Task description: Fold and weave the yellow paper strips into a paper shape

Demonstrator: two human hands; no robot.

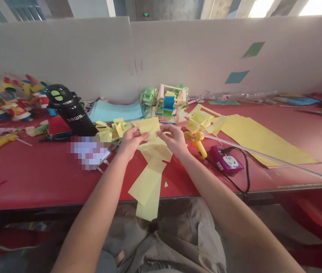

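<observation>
Yellow paper piece [149, 127] held above the red table [35, 178], between both hands: left hand [129, 141] pinches its left edge, right hand [174, 139] pinches its right. More yellow strips [148, 182] lie beneath, overhanging the table's near edge. Yellow glue gun [197, 143] sits just right of the right hand; black bottle [69, 110] stands to the left.

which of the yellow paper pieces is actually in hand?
The small yellow sheet pinched between the left hand and right hand. The strips below lie on the red table; the large sheet lies to the right.
</observation>
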